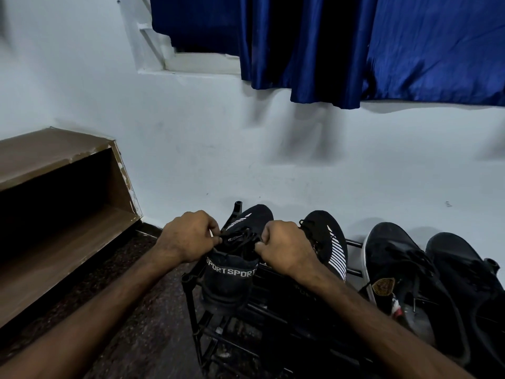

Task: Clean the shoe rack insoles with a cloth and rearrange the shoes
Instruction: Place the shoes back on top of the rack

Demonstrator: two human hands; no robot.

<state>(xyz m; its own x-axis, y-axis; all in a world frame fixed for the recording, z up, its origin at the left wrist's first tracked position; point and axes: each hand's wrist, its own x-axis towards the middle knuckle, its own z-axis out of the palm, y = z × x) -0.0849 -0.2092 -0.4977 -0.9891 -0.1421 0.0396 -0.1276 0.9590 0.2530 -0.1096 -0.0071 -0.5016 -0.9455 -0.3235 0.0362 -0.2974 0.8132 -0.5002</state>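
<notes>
The black laces (240, 238) of a black sport shoe (229, 280) are pinched in the grip of the left hand (188, 236) and of the right hand (284, 248), with the fingers curled tight. The shoe is stood on the top tier at the left end of the shoe rack (192, 310). A striped shoe (332, 242) is set just right of it on the rack, and a white-edged shoe (396, 258) farther right.

Black shoes (325, 242) with white stripes, blue curtain (328, 45)

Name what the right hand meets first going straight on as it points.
The right hand pinches the laces of the SPORT shoe, so those come first; just beyond, probably the left hand.
</notes>
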